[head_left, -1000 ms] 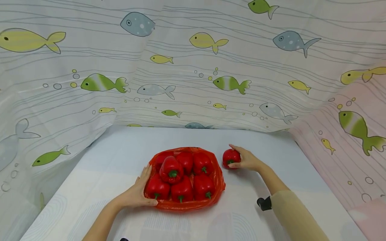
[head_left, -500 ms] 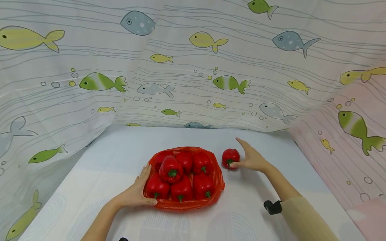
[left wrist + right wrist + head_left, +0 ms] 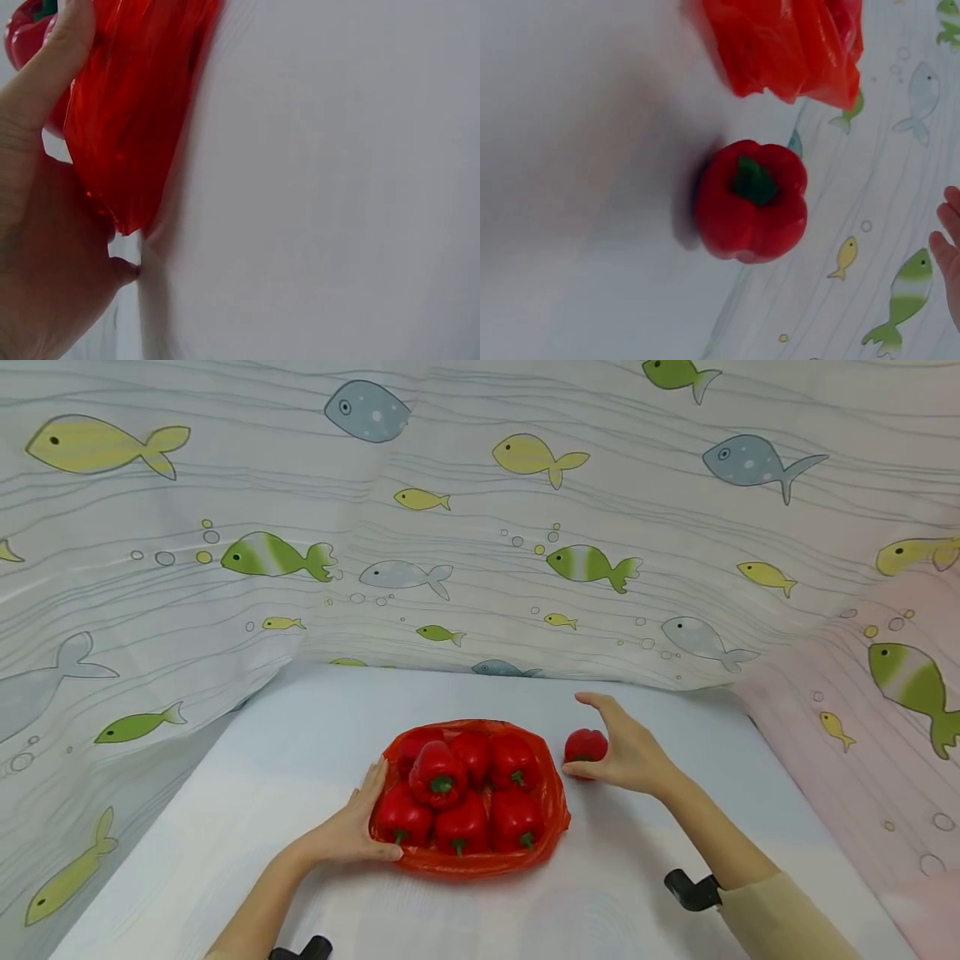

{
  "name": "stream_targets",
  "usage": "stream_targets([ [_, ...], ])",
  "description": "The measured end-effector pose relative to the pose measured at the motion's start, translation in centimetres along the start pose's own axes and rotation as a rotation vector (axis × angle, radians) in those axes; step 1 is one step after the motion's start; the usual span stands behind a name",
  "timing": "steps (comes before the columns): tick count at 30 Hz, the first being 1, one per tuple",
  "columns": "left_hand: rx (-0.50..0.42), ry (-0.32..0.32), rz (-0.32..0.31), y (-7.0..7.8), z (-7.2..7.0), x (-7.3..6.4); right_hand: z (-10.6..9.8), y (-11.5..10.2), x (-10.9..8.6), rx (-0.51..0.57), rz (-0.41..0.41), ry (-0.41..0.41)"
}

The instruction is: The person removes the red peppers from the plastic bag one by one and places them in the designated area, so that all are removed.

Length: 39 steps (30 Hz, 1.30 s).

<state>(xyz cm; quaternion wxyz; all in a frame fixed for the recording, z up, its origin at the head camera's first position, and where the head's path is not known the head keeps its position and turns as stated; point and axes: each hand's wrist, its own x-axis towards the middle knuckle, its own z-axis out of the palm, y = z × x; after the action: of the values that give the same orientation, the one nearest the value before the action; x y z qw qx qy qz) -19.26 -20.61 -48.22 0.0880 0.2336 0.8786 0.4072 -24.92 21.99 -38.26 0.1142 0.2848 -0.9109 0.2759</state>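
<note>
A red plastic bag (image 3: 480, 865) lies on the table with its mouth folded open, full of red bell peppers (image 3: 462, 821). One bell pepper (image 3: 438, 777) sits on top of the others. My left hand (image 3: 347, 831) rests along the bag's left side, fingers straight and thumb at its front edge. In the left wrist view the left hand (image 3: 45, 225) touches the red film. To the right of the bag a single bell pepper (image 3: 751, 210) sits on the table, stem showing. My right hand (image 3: 630, 752) hovers beside it, thumb and fingers spread wide, holding nothing; its thumb partly hides the pepper in the head view.
A white cloth with pale patterns covers the table (image 3: 300, 735). Behind and at both sides hangs a fish-print curtain (image 3: 465, 535). Black wrist straps (image 3: 693, 891) sit on the forearms.
My right hand has let go of the single pepper, its fingers spreading and lifting away. The left hand stays at the bag. The head view has shifted slightly.
</note>
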Motion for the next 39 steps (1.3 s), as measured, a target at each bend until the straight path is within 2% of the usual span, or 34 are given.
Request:
stream_targets([
  [5,0.004,-0.014,0.004,0.1,0.0,0.6,-0.5,-2.1,0.3,-0.010,-0.068,0.002],
  [15,-0.011,-0.028,0.014,0.0,-0.4,0.6,-0.7,-6.1,1.5,-0.018,-0.188,0.019],
  [23,-0.016,-0.036,0.018,-0.3,-0.3,0.3,-0.1,-7.9,2.5,0.006,-0.272,0.014],
  [39,-0.039,-0.036,0.014,-0.4,-0.2,-0.3,1.5,-11.2,4.4,0.045,-0.352,-0.008],
])
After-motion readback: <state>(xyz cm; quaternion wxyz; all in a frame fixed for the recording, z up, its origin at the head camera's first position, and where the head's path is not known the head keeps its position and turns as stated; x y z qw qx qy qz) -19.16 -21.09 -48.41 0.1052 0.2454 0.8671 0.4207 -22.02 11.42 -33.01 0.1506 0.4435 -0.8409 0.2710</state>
